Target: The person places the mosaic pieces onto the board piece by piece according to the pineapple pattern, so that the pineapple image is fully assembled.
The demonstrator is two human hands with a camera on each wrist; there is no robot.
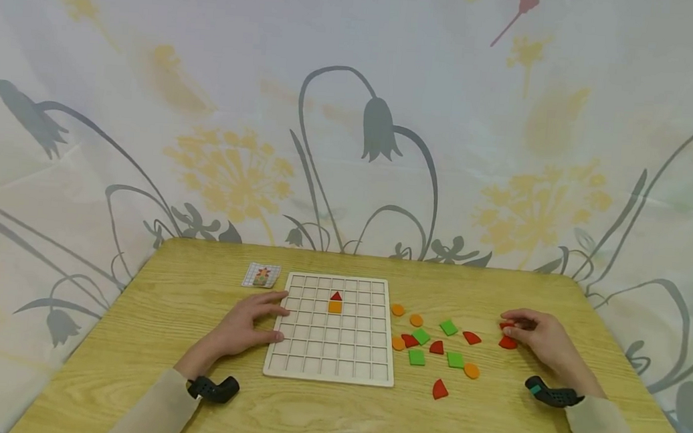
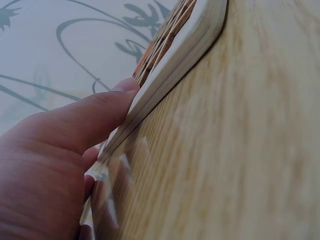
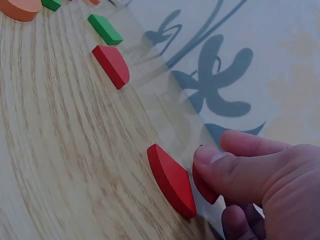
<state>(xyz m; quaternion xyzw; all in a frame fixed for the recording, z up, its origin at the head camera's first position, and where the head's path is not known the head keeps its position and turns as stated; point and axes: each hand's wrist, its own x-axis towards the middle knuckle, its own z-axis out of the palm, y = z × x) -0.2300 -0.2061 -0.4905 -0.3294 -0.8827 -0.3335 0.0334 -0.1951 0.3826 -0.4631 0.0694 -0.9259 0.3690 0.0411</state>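
Observation:
My left hand [image 1: 242,326] rests against the left edge of a white gridded board [image 1: 328,379], its fingers extended and the thumb [image 2: 107,112] on the rim. On the board's grid sit an orange square [image 1: 335,307] and, right above it, a small red piece [image 1: 337,296]. At the right side of the table, my right hand [image 1: 545,341] pinches a red wedge-shaped piece [image 3: 204,186] between thumb and fingers, which partly cover it. Just beside that piece, another red wedge [image 3: 172,182] with a curved edge lies on the wood.
Between board and right hand lie several loose pieces: green squares [image 1: 449,327], orange discs [image 1: 471,371] and red wedges [image 1: 440,389]. A small picture card [image 1: 261,275] lies behind the board's left corner. A flower-patterned cloth [image 1: 337,175] rises behind the wooden table [image 1: 198,273].

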